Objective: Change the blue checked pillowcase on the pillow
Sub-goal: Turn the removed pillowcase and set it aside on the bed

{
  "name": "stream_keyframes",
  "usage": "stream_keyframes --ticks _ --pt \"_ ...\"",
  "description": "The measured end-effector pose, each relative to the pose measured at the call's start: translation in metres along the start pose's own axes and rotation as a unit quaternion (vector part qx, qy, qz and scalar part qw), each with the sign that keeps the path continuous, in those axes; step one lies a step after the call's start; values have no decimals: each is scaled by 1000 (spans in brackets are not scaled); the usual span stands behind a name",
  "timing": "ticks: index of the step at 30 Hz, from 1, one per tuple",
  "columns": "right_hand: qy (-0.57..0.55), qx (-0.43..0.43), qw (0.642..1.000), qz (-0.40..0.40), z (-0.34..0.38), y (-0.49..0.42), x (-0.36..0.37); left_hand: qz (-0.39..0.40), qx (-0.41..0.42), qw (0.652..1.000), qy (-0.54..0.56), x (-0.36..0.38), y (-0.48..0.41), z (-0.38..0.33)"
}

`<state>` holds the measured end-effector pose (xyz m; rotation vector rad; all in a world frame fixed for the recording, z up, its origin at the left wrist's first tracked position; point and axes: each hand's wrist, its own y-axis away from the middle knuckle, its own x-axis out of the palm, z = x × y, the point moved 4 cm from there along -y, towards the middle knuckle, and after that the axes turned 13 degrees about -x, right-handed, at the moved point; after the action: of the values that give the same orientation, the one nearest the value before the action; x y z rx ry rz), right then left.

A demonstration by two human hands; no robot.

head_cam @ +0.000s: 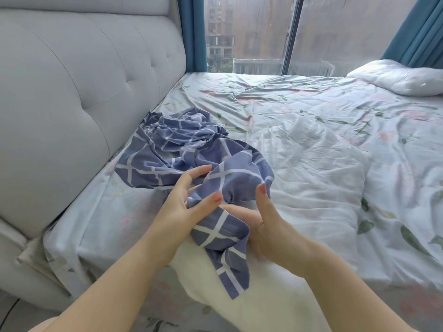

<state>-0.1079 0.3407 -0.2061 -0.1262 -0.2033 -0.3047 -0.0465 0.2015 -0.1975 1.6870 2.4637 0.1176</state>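
Observation:
The blue checked pillowcase [182, 149] lies crumpled on the bed beside the headboard, with one end trailing toward me. My left hand [182, 200] pinches a bunched fold of that end between thumb and fingers. My right hand [259, 226] holds the same fabric from the right, its thumb raised and its fingers hidden under the cloth. A bare white pillow [299, 188] lies across the bed under and behind my hands, its near end reaching the bottom of the view.
The grey padded headboard [72, 104] runs along the left. A floral sheet [335, 104] covers the bed. A second white pillow [398, 77] sits at the far right by the window and blue curtains [419, 32].

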Motion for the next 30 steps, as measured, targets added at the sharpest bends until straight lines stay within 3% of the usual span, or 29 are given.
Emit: stream_keyframes --ticks 6,11,13,15,18,20,24,27,30 --pt "158 67 985 31 -15 2 -7 31 -33 999 10 -3 1 -2" --pt "145 40 988 36 -14 -3 1 -5 -24 999 -27 -3 0 2" --pt "113 3 993 -22 -10 -6 -1 -16 -7 1000 5 -6 0 2" --pt "108 -33 984 -135 -2 -6 -7 -38 5 999 35 -10 -2 1" --pt "114 -120 931 -326 10 1 -25 -41 12 998 48 -13 -3 0" --pt "110 -164 901 -387 13 4 -34 -38 10 998 49 -13 -2 0" --pt "75 -189 917 -342 10 -1 -32 -89 37 995 -9 -11 0 -1" --pt "66 -202 930 -300 5 -5 -23 -202 139 957 -156 -16 6 -11" --pt "53 -210 939 -267 2 -7 -17 -199 217 928 -227 -12 11 -17"
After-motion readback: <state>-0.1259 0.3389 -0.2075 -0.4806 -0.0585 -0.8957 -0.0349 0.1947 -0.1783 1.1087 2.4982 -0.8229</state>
